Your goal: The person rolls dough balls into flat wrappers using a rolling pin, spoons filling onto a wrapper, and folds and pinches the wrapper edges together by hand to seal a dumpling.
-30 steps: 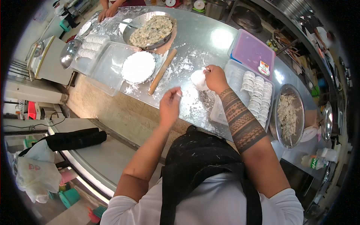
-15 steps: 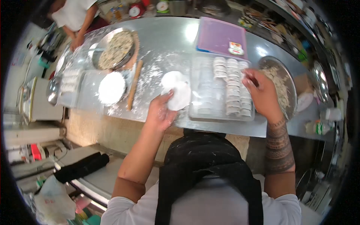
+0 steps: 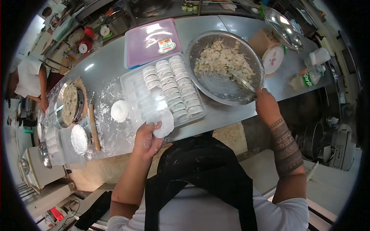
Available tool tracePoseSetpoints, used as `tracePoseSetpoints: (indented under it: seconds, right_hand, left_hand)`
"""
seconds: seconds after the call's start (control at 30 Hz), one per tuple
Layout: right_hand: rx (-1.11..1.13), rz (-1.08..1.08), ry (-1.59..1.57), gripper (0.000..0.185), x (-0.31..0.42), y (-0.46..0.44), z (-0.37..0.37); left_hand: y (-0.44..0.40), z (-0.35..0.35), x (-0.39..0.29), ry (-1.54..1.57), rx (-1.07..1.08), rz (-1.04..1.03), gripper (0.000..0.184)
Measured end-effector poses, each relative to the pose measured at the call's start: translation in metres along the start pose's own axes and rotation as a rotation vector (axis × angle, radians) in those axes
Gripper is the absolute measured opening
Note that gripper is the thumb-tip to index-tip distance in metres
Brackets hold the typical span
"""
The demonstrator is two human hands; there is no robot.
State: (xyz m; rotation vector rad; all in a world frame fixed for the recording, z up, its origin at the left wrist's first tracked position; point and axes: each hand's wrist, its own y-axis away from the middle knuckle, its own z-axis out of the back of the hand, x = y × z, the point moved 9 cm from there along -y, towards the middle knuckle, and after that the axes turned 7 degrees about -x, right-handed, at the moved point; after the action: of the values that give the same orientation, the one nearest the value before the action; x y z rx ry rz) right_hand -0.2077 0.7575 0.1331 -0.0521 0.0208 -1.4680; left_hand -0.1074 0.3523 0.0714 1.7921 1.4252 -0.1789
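My left hand (image 3: pixel 147 141) pinches a round white dough wrapper (image 3: pixel 165 125) by its edge, over the near corner of a clear plastic tray (image 3: pixel 133 90). Rows of floured dumplings (image 3: pixel 175 86) fill the right part of that tray. My right hand (image 3: pixel 267 106) is closed around the handle of a slim metal utensil (image 3: pixel 245 82) at the near right rim of a big steel bowl (image 3: pixel 227 101). Pale chopped filling (image 3: pixel 221 59) lies in the bowl and hides the utensil's far end. Another white wrapper (image 3: pixel 119 111) rests on the floured table, left of the tray.
A rolling pin (image 3: pixel 94 129), a floury white mound (image 3: pixel 79 139) and a pan of filling (image 3: pixel 70 104) stand to the left. A pink-lidded box (image 3: pixel 150 42) sits behind the tray. Bottles (image 3: pixel 308 79) and a steel bowl (image 3: pixel 283 29) are at right. Another person (image 3: pixel 31 79) stands far left.
The view has swung right, bringing the filling bowl to the middle. My right hand has left the dumplings and taken hold of the utensil. My left hand still holds a wrapper, now by the tray.
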Motion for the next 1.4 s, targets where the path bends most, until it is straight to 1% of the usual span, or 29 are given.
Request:
tracePoseSetpoints:
  seconds: [0.1,0.2,0.3,0.37,0.43,0.5,0.6,0.7,0.8,0.9,1.0,1.1,1.13,1.2,1.3,1.4]
  right_hand:
    - [-0.037,0.073,0.018,0.022,-0.005,-0.022,0.009]
    - [-0.152,0.266,-0.004,0.019,0.0,-0.056,-0.007]
    - [0.12,0.212,0.03,0.02,0.015,-0.093,-0.053]
    - [0.093,0.213,-0.027,0.02,0.015,-0.102,-0.066]
    - [0.078,0.236,-0.038,0.02,0.015,-0.108,-0.058]
    - [0.078,0.283,0.001,0.02,0.004,-0.109,-0.037]
    - [0.025,0.459,0.065,0.018,-0.006,-0.099,-0.013]
    - [-0.071,0.447,0.102,0.017,-0.003,-0.09,0.011]
    - [-0.052,0.395,0.06,0.015,-0.016,-0.092,-0.008]
    - [0.06,0.45,0.053,0.017,-0.019,-0.079,-0.03]
    - [0.121,0.484,0.053,0.016,-0.02,-0.072,-0.029]
    - [0.111,0.584,-0.014,0.011,-0.024,-0.069,-0.018]
    - [0.155,0.607,0.005,0.015,-0.026,-0.069,-0.018]
    - [0.238,0.653,0.046,0.028,-0.028,-0.071,-0.019]
    - [0.187,0.597,0.1,0.036,-0.033,-0.081,-0.009]
    - [0.074,0.548,0.101,0.036,-0.028,-0.091,0.002]
  left_hand:
    - [-0.014,-0.012,0.032,0.191,-0.013,0.162,0.047]
    - [-0.02,-0.028,0.065,0.062,-0.065,0.217,0.044]
    - [-0.023,-0.045,0.1,0.084,-0.063,0.265,0.04]
    - [-0.022,-0.053,0.111,0.002,-0.123,0.23,0.036]
    - [-0.022,-0.061,0.12,-0.01,-0.142,0.212,0.035]
    - [-0.023,-0.071,0.131,0.053,-0.119,0.213,0.036]
    - [-0.022,-0.083,0.138,0.04,-0.106,0.211,0.041]
    - [-0.021,-0.092,0.143,0.053,-0.142,0.209,0.045]
    - [-0.022,-0.102,0.144,-0.048,-0.132,0.154,0.05]
    - [-0.028,-0.104,0.149,-0.024,-0.127,0.115,0.049]
    - [-0.03,-0.101,0.151,-0.005,-0.177,0.103,0.048]
    - [-0.026,-0.106,0.146,0.014,-0.202,0.123,0.044]
    - [-0.026,-0.105,0.145,0.003,-0.217,0.129,0.044]
    - [-0.027,-0.102,0.144,-0.019,-0.245,0.14,0.043]
    - [-0.031,-0.104,0.143,0.056,-0.22,0.084,0.042]
    - [-0.031,-0.104,0.145,0.063,-0.204,0.101,0.041]
